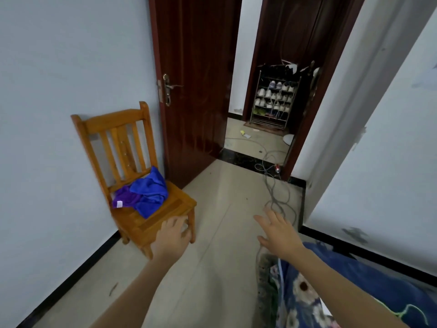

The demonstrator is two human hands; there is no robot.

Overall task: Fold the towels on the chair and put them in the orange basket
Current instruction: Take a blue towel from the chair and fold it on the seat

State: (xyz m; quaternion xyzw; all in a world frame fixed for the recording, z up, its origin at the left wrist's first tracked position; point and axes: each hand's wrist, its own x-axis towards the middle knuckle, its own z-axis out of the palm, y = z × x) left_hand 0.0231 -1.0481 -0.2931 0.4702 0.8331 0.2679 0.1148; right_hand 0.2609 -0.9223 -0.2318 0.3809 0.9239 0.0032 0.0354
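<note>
A small wooden chair [132, 223] stands against the left wall. On its seat lie a crumpled blue towel [150, 191] and a purple towel [125, 197] with a white label, partly under the blue one. My left hand [172, 235] reaches toward the chair's front right corner, fingers loosely bent, holding nothing. My right hand [279, 233] is stretched out over the floor with fingers spread, empty. No orange basket is in view.
A dark wooden door [196, 91] stands open behind the chair. Grey cables [274, 188] trail across the tiled floor from the doorway. A shoe rack [274, 100] stands in the far room. A blue floral blanket [331, 292] lies at lower right.
</note>
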